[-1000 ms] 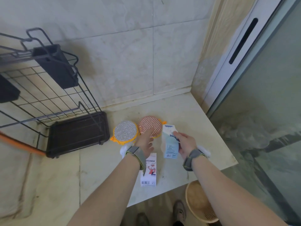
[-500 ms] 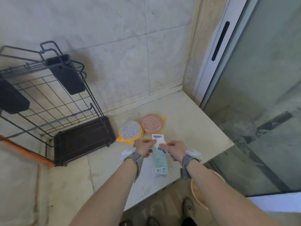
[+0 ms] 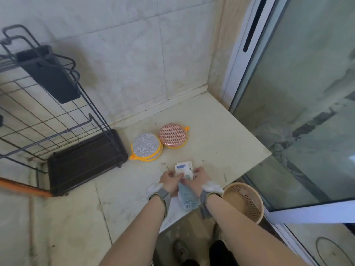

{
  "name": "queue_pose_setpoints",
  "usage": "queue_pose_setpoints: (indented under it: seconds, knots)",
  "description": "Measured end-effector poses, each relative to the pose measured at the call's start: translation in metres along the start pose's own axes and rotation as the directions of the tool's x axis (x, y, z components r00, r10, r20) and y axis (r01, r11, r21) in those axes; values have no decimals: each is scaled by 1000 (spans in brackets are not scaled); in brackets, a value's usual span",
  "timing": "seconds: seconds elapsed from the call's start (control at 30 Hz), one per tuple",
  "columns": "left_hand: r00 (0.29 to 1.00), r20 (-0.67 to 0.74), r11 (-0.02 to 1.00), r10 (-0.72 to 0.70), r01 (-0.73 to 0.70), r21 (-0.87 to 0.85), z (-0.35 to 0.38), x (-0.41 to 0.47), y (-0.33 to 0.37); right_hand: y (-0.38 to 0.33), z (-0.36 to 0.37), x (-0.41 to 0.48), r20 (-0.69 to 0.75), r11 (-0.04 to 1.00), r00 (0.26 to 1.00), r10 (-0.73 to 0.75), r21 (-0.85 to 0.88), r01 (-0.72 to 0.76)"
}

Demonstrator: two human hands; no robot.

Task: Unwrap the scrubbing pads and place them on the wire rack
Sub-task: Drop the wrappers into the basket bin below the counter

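Two round scrubbing pads lie side by side on the pale counter (image 3: 221,131): a silver pad (image 3: 146,147) with a yellow rim, and a pink pad (image 3: 172,135) to its right. Nearer to me, my left hand (image 3: 170,181) and my right hand (image 3: 202,179) both grip a light blue and white packet (image 3: 186,191) over the counter's front edge. Its printed top flap sticks up between my thumbs. The black wire rack (image 3: 48,120) stands at the left, against the tiled wall.
A dark drip tray (image 3: 86,160) sits under the rack. A black holder (image 3: 48,73) hangs on the rack's upper rail. A tan perforated basket (image 3: 244,201) stands on the floor below the counter's right front corner. A glass sliding door (image 3: 307,93) closes the right side.
My left hand came off the pink pad and joined my right hand on the packet. Both hands drew the packet toward the counter's front edge, and the view shifted.
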State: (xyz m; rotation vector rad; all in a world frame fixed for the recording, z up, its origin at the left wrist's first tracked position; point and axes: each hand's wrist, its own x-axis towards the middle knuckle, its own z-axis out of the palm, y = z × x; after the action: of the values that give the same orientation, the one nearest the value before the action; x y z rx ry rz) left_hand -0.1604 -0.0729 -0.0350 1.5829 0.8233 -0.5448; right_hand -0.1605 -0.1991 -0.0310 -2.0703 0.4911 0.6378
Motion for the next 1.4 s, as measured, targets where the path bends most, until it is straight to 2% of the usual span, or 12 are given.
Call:
queue_pose_setpoints:
  seconds: [0.17, 0.23, 0.3, 0.37, 0.47, 0.6, 0.73, 0.87, 0.93, 1.03, 1.2, 1.4]
  knots:
    - [996, 86, 975, -18, 36, -218, -2, -9, 9, -3, -13, 12, 49, 985, 997, 55, 159, -62]
    - [993, 115, 990, 15, 1, -141, 2, -15, 17, -2, -21, 13, 60, 968, 997, 40, 247, -54]
    - [987, 117, 994, 108, -108, 0, 12, -18, 26, -2, -33, 5, 54, 935, 998, 31, 351, -48]
    - [970, 98, 959, 223, -237, 158, 20, -21, 34, 1, -45, 3, 36, 940, 999, -15, 341, 2]
    - [933, 135, 885, 333, -359, 295, 38, -30, 47, 8, -71, -1, -114, 913, 992, -46, 398, 88]
    - [876, 312, 800, 366, -468, 376, 75, -44, 68, 24, -119, -3, -291, 907, 956, -22, 396, 141]
    - [811, 510, 738, 286, -526, 422, 117, -56, 77, 44, -174, -17, -383, 866, 920, 80, 484, 126]
    - [795, 539, 625, 278, -576, 527, 147, -51, 74, 79, -213, -15, -392, 875, 910, 133, 478, 78]
    - [806, 522, 578, 281, -576, 578, 153, -44, 72, 80, -224, -25, -334, 945, 941, 59, 322, 55]
    - [760, 591, 414, 272, -646, 641, 197, -51, 73, 106, -257, -33, -331, 992, 941, 67, 123, -27]
    - [769, 570, 410, 290, -638, 652, 239, -50, 48, 142, -276, -26, -303, 992, 944, 128, 46, -119]
    - [855, 503, 608, 129, -469, 641, 267, -29, 11, 197, -263, 2, -328, 969, 912, 248, 80, -234]
